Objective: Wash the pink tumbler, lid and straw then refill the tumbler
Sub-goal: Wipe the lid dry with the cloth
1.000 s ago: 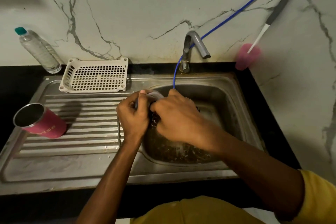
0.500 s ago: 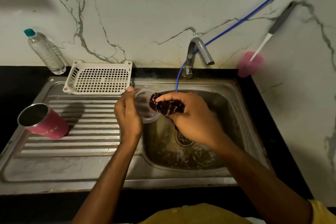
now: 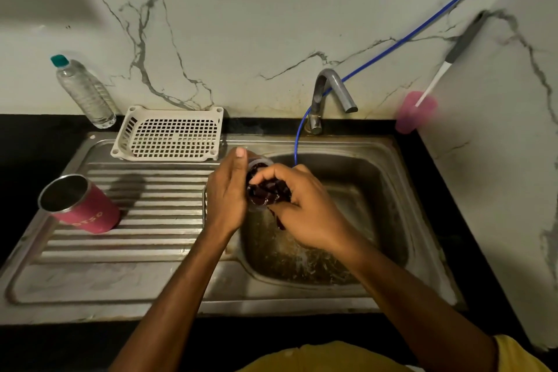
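The pink tumbler (image 3: 86, 210) stands tilted on the ribbed drainboard at the left, open and bare, away from both hands. My left hand (image 3: 227, 192) holds the clear lid (image 3: 259, 164) on edge over the sink's left rim; most of the lid is hidden behind the fingers. My right hand (image 3: 305, 208) presses a dark red scrubbing cloth (image 3: 267, 193) against the lid's face. No straw can be made out.
The steel sink basin (image 3: 377, 205) lies under my right hand, with a tap (image 3: 330, 93) and a blue hose (image 3: 392, 45) behind it. A white perforated tray (image 3: 172, 134) and a water bottle (image 3: 83, 92) stand at the back left. A pink cup with a brush (image 3: 415, 113) stands at the back right.
Both hands rose slightly and separated, showing the lid and cloth, then the right hand pushed the cloth back against the lid. The tumbler has not moved.
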Tool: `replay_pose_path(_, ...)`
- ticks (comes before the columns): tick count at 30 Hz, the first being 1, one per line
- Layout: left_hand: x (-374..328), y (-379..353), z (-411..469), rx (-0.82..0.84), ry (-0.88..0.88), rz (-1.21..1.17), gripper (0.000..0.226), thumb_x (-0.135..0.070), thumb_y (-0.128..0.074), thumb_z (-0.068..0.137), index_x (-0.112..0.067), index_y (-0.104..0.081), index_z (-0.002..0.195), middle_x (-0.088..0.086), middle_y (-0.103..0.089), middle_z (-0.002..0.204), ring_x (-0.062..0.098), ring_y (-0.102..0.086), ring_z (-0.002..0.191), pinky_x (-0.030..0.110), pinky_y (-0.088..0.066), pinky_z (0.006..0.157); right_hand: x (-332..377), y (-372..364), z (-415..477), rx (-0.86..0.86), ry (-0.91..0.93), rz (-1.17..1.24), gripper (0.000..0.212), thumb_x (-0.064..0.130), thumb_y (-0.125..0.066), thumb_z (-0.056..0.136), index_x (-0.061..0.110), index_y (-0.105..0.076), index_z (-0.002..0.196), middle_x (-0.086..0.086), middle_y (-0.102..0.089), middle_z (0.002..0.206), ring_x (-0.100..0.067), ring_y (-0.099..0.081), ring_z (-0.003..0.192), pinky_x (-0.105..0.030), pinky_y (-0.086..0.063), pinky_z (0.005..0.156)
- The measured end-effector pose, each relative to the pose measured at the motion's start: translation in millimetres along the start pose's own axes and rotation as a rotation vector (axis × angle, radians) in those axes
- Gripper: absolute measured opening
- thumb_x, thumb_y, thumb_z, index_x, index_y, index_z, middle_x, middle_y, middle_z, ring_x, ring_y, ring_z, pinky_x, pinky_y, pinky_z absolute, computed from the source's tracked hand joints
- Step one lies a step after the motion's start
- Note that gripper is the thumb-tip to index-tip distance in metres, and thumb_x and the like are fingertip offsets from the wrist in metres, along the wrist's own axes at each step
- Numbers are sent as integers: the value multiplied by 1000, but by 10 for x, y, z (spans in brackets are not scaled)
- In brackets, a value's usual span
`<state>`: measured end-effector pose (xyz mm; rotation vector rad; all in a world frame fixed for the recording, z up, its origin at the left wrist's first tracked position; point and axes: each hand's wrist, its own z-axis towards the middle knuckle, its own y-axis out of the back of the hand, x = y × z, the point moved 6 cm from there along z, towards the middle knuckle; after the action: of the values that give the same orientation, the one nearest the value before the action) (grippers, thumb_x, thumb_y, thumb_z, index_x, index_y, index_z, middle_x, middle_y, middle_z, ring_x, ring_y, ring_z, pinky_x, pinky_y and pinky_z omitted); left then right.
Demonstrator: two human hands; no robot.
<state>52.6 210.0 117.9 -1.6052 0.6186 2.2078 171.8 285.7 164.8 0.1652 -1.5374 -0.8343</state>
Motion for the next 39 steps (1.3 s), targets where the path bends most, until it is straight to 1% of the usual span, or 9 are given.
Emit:
replay_pose_path(5, -203, 90, 119, 32, -158, 67, 25, -44, -47, 98, -33, -55, 77, -17, -57, 67, 3, -52, 65, 31, -39, 63, 166, 8, 51, 87, 175, -136, 49, -3, -66, 75, 23, -63, 117, 17, -42, 88, -9, -45, 89, -32, -48, 73)
replay_pose_path(10, -186, 75, 214, 133, -163, 105, 33, -43, -60, 89, -11, -67, 80, -2, -65, 70, 16, -63, 67, 32, -49, 64, 254, 75, 96, 248, 414, -409, 43, 1, -69, 67, 21, -70, 105, 8, -47, 83, -7, -37, 82, -29, -34, 63)
replay_pose_path(15, -63, -77, 62, 74, -93, 185, 36, -50, -59, 87, -17, -73, 83, -6, -70, 72, 9, -67, 69, 30, -52, 63, 281, 122, 64, 370, 624, -794, 16, 20, -69, 70, 27, -63, 82, 11, -43, 75, -10, -36, 81, -31, -29, 67)
replay_pose_path(17, -106, -117, -8, 3, -113, 209, 36, -52, -57, 89, -20, -73, 85, -11, -69, 73, 4, -65, 69, 24, -48, 61, 325, 244, 69, 346, 712, -858, 5, 25, -66, 77, 26, -62, 79, 9, -40, 71, -12, -35, 76, -31, -30, 66)
replay_pose_path(21, -150, -46, 38, -63, -27, 150, 45, -54, -53, 92, -17, -64, 69, 2, -63, 61, 24, -61, 60, 39, -49, 56, 278, 356, 36, 202, 829, -1088, 13, 14, -62, 83, 24, -66, 90, 9, -63, 76, -18, -36, 87, -34, -22, 73)
replay_pose_path(25, -241, -14, 62, -31, -85, 250, 46, -58, -48, 90, -18, -57, 70, 0, -57, 62, 19, -55, 59, 35, -43, 56, 151, 286, -20, 119, 797, -1138, 20, 17, -52, 92, 23, -65, 107, 6, -70, 110, -23, -46, 99, -37, -31, 78)
replay_pose_path(33, -329, 39, 53, -106, -217, 347, 36, -51, -52, 92, -18, -61, 81, -12, -58, 67, 3, -55, 61, 21, -40, 56, 203, 15, -66, 91, 443, -1192, 32, 21, -36, 83, 18, -57, 107, -2, -68, 104, -26, -54, 104, -42, -42, 77)
replay_pose_path(36, -328, 76, 74, -134, -245, 290, 33, -46, -56, 94, -16, -63, 80, -12, -59, 66, 3, -56, 61, 20, -41, 55, 254, -1, -13, 196, 381, -1066, 35, 24, -50, 87, 17, -51, 121, -1, -65, 115, -28, -44, 118, -43, -36, 85)
replay_pose_path(39, -288, 48, 51, -147, -261, 239, 35, -41, -59, 95, -10, -67, 81, -7, -61, 66, 6, -57, 60, 25, -43, 55, 320, 67, 26, 235, 361, -979, 38, 30, -57, 88, 19, -50, 124, 1, -62, 106, -24, -42, 109, -37, -28, 76)
